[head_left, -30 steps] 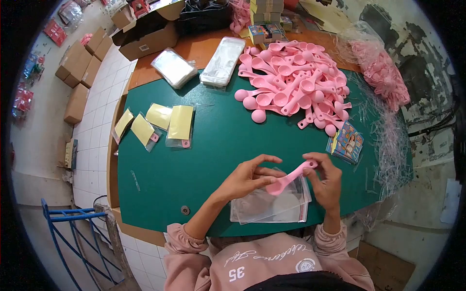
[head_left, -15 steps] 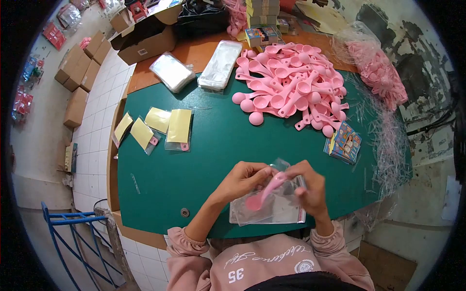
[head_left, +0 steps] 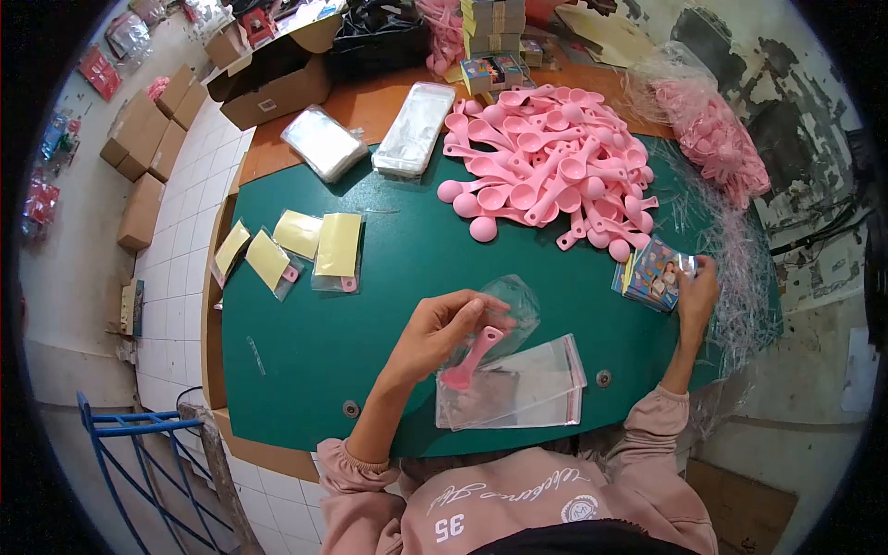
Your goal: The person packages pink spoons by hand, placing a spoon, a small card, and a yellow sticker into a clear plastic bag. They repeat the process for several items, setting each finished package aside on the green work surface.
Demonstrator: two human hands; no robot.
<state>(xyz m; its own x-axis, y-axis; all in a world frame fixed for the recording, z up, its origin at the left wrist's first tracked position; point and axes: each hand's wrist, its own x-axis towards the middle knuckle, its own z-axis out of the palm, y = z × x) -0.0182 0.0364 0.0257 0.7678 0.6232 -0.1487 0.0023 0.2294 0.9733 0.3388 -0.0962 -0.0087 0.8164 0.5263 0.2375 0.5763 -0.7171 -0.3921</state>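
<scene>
1. Head view: the person's left hand (head_left: 433, 335), with its fingers curled and thumb pressed in, holds a clear plastic bag (head_left: 518, 303) that spreads loosely beyond the fingertips
2. Just below those fingers is a pink measuring spoon (head_left: 474, 357), its bowl toward the person and its holed handle slanting away and to the right; whether it sits inside the clear bag or against it cannot be told
3. Well apart from the left, the right hand (head_left: 697, 298) is at the right edge of a stack of printed cards (head_left: 655, 273), touching it with thumb and fingers part closed; whether it has a card pinched cannot be told
4. As the key relation, the stack lies to the right of the measuring spoon and farther from the person, its long axis running mostly away from the body with the far end leaning right; the right hand is clearly the nearer one
5. Flat clear sleeves (head_left: 518, 390) lie on the green counter (head_left: 305, 361) between the two forearms, near the person
6. Beyond the hands lies a heap of pink spoons (head_left: 555, 171), while yellow-backed packets (head_left: 339, 242) lie off to the left
</scene>
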